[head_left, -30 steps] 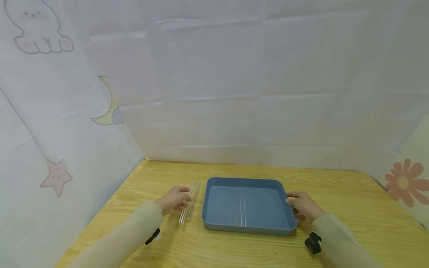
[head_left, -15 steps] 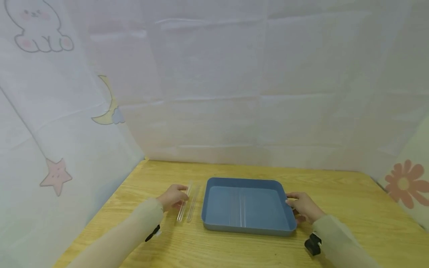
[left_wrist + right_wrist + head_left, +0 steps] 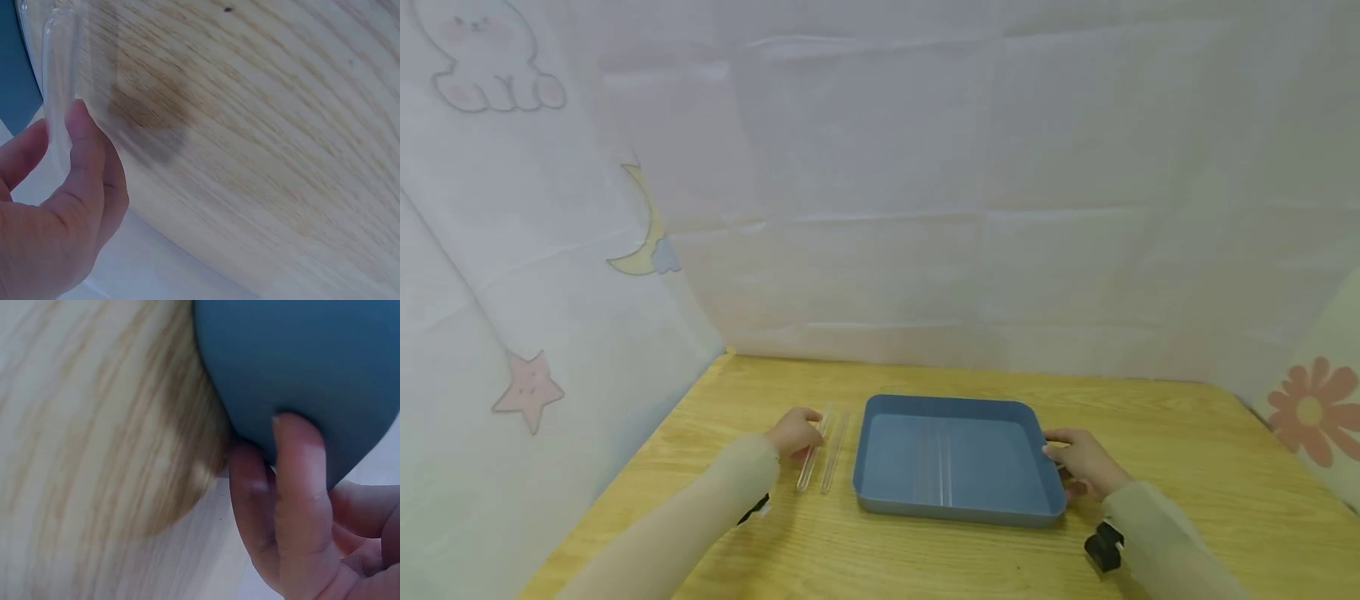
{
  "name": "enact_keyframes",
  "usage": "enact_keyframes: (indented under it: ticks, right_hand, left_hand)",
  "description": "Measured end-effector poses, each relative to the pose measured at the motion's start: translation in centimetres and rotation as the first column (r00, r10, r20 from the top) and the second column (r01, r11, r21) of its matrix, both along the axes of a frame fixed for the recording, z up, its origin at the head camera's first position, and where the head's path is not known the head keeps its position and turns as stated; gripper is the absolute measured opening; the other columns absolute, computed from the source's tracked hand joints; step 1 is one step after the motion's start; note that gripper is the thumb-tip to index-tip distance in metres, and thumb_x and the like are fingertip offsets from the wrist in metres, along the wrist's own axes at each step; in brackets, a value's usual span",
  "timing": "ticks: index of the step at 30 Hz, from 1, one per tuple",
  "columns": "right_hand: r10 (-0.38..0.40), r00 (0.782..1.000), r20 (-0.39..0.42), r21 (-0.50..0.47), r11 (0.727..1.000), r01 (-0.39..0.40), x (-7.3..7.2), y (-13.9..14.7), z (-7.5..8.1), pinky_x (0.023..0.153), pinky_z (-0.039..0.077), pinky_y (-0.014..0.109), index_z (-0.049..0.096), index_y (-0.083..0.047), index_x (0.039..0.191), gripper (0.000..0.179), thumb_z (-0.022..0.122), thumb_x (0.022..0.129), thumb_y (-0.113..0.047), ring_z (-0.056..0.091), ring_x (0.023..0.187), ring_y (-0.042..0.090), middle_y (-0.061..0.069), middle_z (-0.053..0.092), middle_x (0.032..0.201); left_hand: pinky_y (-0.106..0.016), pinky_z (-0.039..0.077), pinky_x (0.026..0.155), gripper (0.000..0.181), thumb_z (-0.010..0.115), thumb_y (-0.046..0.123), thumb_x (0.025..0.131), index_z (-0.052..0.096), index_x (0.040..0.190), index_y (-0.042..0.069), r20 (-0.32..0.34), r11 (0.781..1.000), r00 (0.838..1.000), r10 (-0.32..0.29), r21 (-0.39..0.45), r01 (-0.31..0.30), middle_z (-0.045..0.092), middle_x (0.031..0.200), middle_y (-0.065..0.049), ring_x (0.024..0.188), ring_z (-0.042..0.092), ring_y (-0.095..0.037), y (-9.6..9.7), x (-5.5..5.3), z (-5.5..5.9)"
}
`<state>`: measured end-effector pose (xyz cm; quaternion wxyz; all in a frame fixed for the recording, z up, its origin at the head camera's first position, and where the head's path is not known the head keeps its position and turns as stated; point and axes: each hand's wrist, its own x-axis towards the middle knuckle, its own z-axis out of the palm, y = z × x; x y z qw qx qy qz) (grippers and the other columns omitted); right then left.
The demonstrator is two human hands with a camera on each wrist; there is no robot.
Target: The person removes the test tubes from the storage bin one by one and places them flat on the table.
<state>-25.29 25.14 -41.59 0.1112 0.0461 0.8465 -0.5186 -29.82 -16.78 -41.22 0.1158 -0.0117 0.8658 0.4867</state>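
My left hand (image 3: 796,432) pinches a clear test tube (image 3: 809,469) between thumb and fingers, left of the tray. In the left wrist view the rounded end of this test tube (image 3: 59,50) points away from the fingertips. Beside it on the table lies a second clear test tube (image 3: 832,462), roughly parallel. A shallow blue tray (image 3: 955,515) stands to the right, with clear test tubes (image 3: 945,475) lying lengthwise near its middle. My right hand (image 3: 1084,462) holds the tray's right side, and in the right wrist view its fingers (image 3: 301,462) press the outer wall.
The wooden table (image 3: 880,562) carries everything and reaches back to a pale cloth wall (image 3: 880,275). Another cloth with printed figures hangs along the left. Dark wrist straps sit below both sleeves.
My left hand has drawn the test tube a little left, opening a gap to the one beside it, then slightly farther back. My right hand stays at the tray.
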Motion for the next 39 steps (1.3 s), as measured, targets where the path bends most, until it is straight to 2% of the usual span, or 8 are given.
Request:
enact_keyframes:
  ticks: [3, 8, 23, 27, 31, 36, 38, 39]
  right_hand:
    - [0.007, 1.000, 0.004, -0.005, 1.000, -0.007, 0.0, 0.2, 0.1, 0.050, 0.053, 0.034, 0.029, 0.016, 0.143, 0.047, 0.042, 0.103, -0.005, 0.061, 0.066, 0.021, 0.013, 0.063, 0.090]
    - [0.017, 1.000, 0.000, -0.011, 1.000, -0.017, 0.1, 0.5, 0.3, 0.049, 0.052, 0.034, 0.026, 0.016, 0.144, 0.048, 0.041, 0.103, -0.005, 0.060, 0.064, 0.021, 0.014, 0.063, 0.091]
    - [0.030, 0.999, 0.010, -0.011, 0.999, -0.030, 0.1, 0.3, 0.2, 0.049, 0.052, 0.033, 0.026, 0.016, 0.144, 0.048, 0.041, 0.104, -0.005, 0.060, 0.064, 0.020, 0.013, 0.062, 0.090]
    - [0.027, 1.000, 0.010, -0.006, 1.000, -0.027, 0.0, 0.2, 0.3, 0.049, 0.051, 0.033, 0.026, 0.016, 0.144, 0.048, 0.041, 0.104, -0.005, 0.060, 0.064, 0.020, 0.013, 0.063, 0.089]
    - [0.028, 1.000, 0.004, -0.005, 1.000, -0.028, 0.0, 0.2, 0.3, 0.049, 0.051, 0.032, 0.026, 0.016, 0.143, 0.048, 0.041, 0.103, -0.005, 0.059, 0.063, 0.020, 0.012, 0.063, 0.086]
    - [0.023, 1.000, 0.003, -0.006, 1.000, -0.023, 0.0, 0.2, 0.1, 0.049, 0.052, 0.033, 0.028, 0.017, 0.143, 0.047, 0.042, 0.103, -0.005, 0.059, 0.063, 0.019, 0.011, 0.063, 0.083]
    - [0.022, 1.000, 0.005, -0.007, 1.000, -0.022, 0.0, 0.2, 0.1, 0.049, 0.052, 0.033, 0.028, 0.017, 0.143, 0.047, 0.042, 0.103, -0.005, 0.059, 0.063, 0.019, 0.011, 0.063, 0.084]
    - [0.021, 1.000, 0.005, -0.006, 1.000, -0.021, 0.1, 0.3, 0.1, 0.049, 0.051, 0.033, 0.027, 0.017, 0.143, 0.048, 0.041, 0.103, -0.005, 0.059, 0.064, 0.019, 0.011, 0.063, 0.085]
  left_hand:
    - [-0.024, 0.041, 0.047, 0.051, 0.057, -0.006, 0.089, 0.043, 0.137, -0.013, 0.011, 1.000, 1.000, 0.005, -0.019, -0.005, 0.062, 0.084, -0.012, 0.051, 0.042, -0.012, 0.2, -0.6, -0.3]
    - [-0.023, 0.044, 0.048, 0.049, 0.058, -0.006, 0.089, 0.044, 0.135, -0.013, 0.024, 0.997, 1.000, 0.011, -0.083, -0.009, 0.062, 0.087, -0.014, 0.054, 0.044, -0.013, 0.6, -1.4, -0.5]
    - [-0.028, 0.051, 0.055, 0.038, 0.061, -0.009, 0.085, 0.053, 0.122, -0.014, 0.051, 0.979, 0.998, 0.043, -0.199, -0.032, 0.061, 0.109, -0.023, 0.067, 0.056, -0.021, 1.1, -1.8, -0.5]
    - [-0.030, 0.051, 0.055, 0.034, 0.062, -0.007, 0.085, 0.055, 0.119, -0.012, 0.041, 0.976, 0.998, 0.037, -0.216, -0.028, 0.061, 0.104, -0.021, 0.063, 0.055, -0.020, 1.0, -2.0, -0.6]
    - [-0.027, 0.045, 0.049, 0.016, 0.063, -0.005, 0.086, 0.058, 0.101, -0.009, 0.036, 0.978, 0.999, 0.040, -0.206, -0.032, 0.058, 0.086, -0.013, 0.055, 0.046, -0.016, 0.9, -2.0, -0.4]
    - [-0.028, 0.035, 0.049, 0.037, 0.059, 0.000, 0.091, 0.048, 0.123, -0.015, 0.058, 0.990, 0.997, 0.049, -0.134, -0.041, 0.056, 0.112, -0.027, 0.054, 0.035, -0.014, 0.8, -1.3, -0.1]
    - [-0.027, 0.039, 0.053, 0.052, 0.059, 0.001, 0.092, 0.036, 0.136, -0.017, 0.058, 0.992, 0.997, 0.041, -0.121, -0.034, 0.047, 0.130, -0.032, 0.062, 0.042, -0.014, 0.6, -1.0, 0.0]
    - [-0.028, 0.041, 0.055, 0.053, 0.058, 0.002, 0.092, 0.036, 0.136, -0.017, 0.059, 0.993, 0.998, 0.038, -0.110, -0.031, 0.046, 0.131, -0.032, 0.064, 0.044, -0.016, 0.5, -1.0, 0.1]
